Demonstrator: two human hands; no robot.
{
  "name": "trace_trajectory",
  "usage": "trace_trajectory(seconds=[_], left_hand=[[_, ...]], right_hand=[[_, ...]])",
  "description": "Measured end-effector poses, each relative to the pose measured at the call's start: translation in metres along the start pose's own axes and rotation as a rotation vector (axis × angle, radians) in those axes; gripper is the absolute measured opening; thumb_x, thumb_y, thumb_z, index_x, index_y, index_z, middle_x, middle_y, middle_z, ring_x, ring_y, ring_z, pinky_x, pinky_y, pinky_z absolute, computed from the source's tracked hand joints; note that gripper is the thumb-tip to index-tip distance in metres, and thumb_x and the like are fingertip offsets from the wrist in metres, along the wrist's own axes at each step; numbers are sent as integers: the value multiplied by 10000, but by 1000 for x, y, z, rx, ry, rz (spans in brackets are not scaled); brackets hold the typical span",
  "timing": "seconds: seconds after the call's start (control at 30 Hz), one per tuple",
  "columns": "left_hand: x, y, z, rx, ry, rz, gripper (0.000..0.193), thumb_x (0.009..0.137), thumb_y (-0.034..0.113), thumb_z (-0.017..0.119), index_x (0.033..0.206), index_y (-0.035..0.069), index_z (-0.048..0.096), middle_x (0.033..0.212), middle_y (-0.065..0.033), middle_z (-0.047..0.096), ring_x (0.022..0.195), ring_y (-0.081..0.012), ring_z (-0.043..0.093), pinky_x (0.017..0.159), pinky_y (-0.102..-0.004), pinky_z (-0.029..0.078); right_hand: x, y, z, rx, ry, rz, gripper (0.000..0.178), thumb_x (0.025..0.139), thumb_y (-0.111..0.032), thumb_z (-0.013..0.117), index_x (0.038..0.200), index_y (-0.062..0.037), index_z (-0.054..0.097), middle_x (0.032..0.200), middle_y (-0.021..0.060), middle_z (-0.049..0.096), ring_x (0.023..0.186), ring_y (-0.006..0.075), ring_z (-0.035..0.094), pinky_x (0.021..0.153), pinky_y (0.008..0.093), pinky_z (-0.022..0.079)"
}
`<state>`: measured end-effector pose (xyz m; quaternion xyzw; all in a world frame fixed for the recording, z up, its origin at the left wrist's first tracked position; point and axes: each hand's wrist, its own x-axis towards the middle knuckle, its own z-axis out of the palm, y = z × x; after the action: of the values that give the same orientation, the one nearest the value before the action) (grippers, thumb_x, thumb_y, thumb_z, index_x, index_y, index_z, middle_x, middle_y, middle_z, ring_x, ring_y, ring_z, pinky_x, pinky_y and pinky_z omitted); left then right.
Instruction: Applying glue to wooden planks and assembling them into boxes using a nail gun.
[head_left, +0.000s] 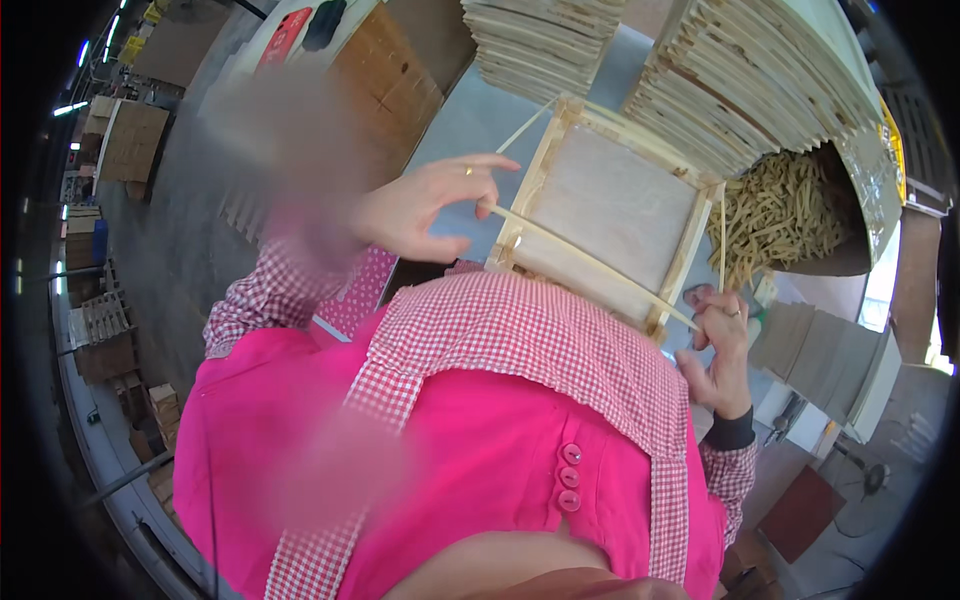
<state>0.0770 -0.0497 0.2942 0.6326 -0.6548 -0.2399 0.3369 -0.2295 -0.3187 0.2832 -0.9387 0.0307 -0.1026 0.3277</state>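
Note:
A pale wooden frame (540,170) with a whitish translucent panel lies in front of me, its near edge close to my checked apron. A tan rubber band (590,259) is stretched across the near side of the frame and runs back along both sides toward its far corners. My left hand (435,208), wearing a ring, hooks the band beside the frame's left edge, with the index finger reaching out. At the near right corner my right hand (722,345) grips the other end of the band with bent fingers.
Tall stacks of similar frames (545,45) and more frames (750,85) stand behind. A tipped box (855,215) at the right holds a heap of tan bands (780,215). Flat pale boards (820,355) lie further right. A red object (285,35) rests at the upper left.

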Motion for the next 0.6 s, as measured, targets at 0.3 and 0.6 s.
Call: trace_trajectory(seconds=[0.3, 0.6], left_hand=[[-14, -6, 21, 104, 111, -28, 247, 709, 83, 754, 820, 69, 534, 948, -72, 620, 1223, -323, 516, 977, -482, 417], [-33, 8, 24, 531, 200, 193, 126, 745, 41, 704, 783, 24, 585, 976, -90, 652, 1138, -305, 587, 996, -529, 402]], right_hand=[[-1, -11, 24, 107, 141, 168, 334, 626, -69, 778, 691, -57, 451, 830, 119, 534, 865, 312, 535, 866, 484, 412], [4, -22, 54, -187, 333, -154, 222, 686, -10, 748, 740, -27, 533, 809, 91, 623, 938, 304, 618, 905, 476, 432]])
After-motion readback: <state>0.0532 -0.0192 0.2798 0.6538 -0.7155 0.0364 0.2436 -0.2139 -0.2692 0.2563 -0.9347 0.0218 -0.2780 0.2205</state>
